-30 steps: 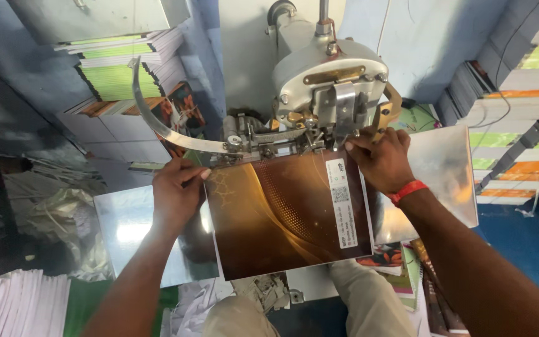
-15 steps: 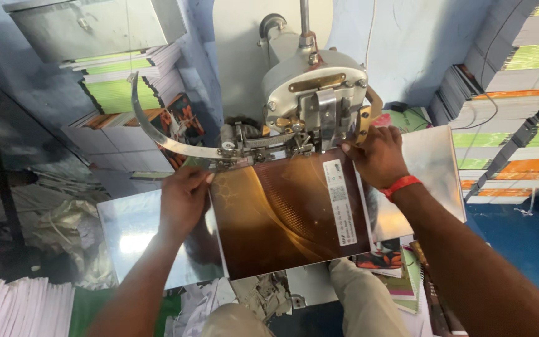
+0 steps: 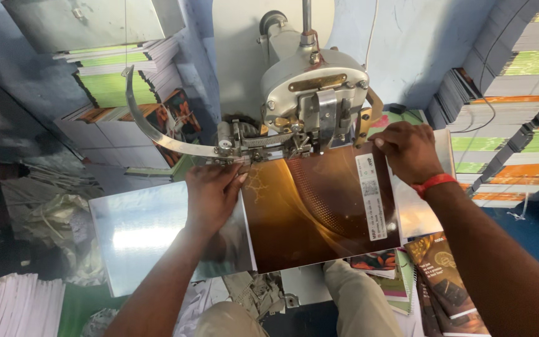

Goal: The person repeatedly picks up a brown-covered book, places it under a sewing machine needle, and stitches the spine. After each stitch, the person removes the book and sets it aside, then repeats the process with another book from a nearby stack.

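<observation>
A brown and orange glossy booklet point(image 3: 319, 212) lies folded over the shiny metal saddle plate point(image 3: 138, 231) under the grey stitching machine head point(image 3: 313, 93). My left hand point(image 3: 213, 190) presses flat on the booklet's left edge, just below the machine's metal mechanism point(image 3: 251, 146). My right hand point(image 3: 410, 150) grips the booklet's top right corner beside the stitching head. A red band circles my right wrist. A white label strip point(image 3: 372, 196) runs down the cover's right side.
A curved metal strip point(image 3: 151, 128) sweeps out to the left of the machine. Stacks of booklets with green and orange spines point(image 3: 513, 100) fill the right and back left point(image 3: 113, 81). More booklets point(image 3: 438, 281) lie low right; white paper piles point(image 3: 14, 306) low left.
The view has shifted down and left slightly. Both hands stay on the booklet, which has slid a little to the left under the machine head.
</observation>
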### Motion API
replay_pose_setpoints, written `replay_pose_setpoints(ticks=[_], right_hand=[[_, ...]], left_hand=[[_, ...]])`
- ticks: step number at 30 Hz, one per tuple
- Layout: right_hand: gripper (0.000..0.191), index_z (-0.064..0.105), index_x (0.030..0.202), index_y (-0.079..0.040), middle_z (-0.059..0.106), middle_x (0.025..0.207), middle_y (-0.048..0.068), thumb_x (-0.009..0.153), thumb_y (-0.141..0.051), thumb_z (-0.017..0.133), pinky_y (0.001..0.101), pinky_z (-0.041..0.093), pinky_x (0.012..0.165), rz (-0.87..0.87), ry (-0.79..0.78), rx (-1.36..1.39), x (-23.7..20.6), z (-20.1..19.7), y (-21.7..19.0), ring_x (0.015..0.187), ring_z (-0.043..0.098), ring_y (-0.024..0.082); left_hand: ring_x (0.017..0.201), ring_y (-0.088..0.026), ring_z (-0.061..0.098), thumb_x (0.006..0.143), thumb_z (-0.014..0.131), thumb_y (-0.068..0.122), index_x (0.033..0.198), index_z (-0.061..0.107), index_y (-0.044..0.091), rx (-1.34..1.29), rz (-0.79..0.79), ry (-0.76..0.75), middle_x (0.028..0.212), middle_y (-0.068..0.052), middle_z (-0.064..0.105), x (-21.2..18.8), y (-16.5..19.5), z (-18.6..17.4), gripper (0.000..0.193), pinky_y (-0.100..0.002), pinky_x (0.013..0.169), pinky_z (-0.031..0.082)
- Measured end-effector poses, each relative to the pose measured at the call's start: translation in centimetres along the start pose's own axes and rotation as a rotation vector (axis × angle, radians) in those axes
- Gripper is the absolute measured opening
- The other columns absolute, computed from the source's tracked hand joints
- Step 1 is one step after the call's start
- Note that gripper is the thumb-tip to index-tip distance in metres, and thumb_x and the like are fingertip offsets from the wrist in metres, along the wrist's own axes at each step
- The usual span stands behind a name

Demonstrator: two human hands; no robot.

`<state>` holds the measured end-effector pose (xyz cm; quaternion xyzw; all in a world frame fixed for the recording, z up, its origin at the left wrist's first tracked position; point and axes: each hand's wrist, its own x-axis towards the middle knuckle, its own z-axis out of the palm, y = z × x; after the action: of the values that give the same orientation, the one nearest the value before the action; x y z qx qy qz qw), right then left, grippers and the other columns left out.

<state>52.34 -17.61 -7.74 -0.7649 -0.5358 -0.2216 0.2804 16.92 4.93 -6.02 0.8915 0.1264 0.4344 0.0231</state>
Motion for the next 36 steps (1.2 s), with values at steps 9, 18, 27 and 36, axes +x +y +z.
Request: replay_pose_setpoints(ticks=[9,18,27,36], right_hand=[[0.015,0.08,0.1,-0.013,0.071,0.1,0.01,0.098,-0.019,0.066,0.0487,0.045,0.092,-0.017,0.018,0.038,-0.3,0.2,1.3,0.095,0.066,0.034],[0.015,0.08,0.101,-0.015,0.071,0.102,0.009,0.099,-0.02,0.065,0.049,0.043,0.093,-0.023,0.019,0.018,-0.5,0.5,1.5,0.097,0.065,0.033],[0.014,0.082,0.097,-0.019,0.075,0.099,0.004,0.098,-0.023,0.068,0.0463,0.042,0.091,0.028,0.0,-0.096,-0.7,-1.3,3.2,0.092,0.068,0.027],[0.016,0.083,0.099,-0.021,0.077,0.104,0.003,0.101,-0.025,0.068,0.0457,0.045,0.096,0.092,-0.054,-0.199,-1.0,-3.3,5.9,0.093,0.07,0.023]], left_hand=[[0.095,-0.031,0.063,0.094,0.072,0.027,0.116,0.077,0.011,0.052,0.011,0.017,0.099,-0.009,0.074,-0.3,0.1,0.5,0.028,-0.047,0.089,0.038],[0.097,-0.031,0.063,0.097,0.069,0.028,0.12,0.076,0.011,0.096,-0.006,-0.006,0.101,-0.011,0.073,-0.7,-0.3,1.0,0.03,-0.048,0.094,0.038],[0.118,-0.031,0.06,0.098,0.068,0.03,0.123,0.071,0.014,0.09,0.023,-0.013,0.126,-0.007,0.069,-0.5,1.9,2.6,0.029,-0.055,0.108,0.033],[0.123,-0.031,0.058,0.098,0.068,0.036,0.132,0.069,0.015,0.077,0.068,0.047,0.129,-0.007,0.067,0.3,4.1,5.2,0.041,-0.06,0.108,0.032]])
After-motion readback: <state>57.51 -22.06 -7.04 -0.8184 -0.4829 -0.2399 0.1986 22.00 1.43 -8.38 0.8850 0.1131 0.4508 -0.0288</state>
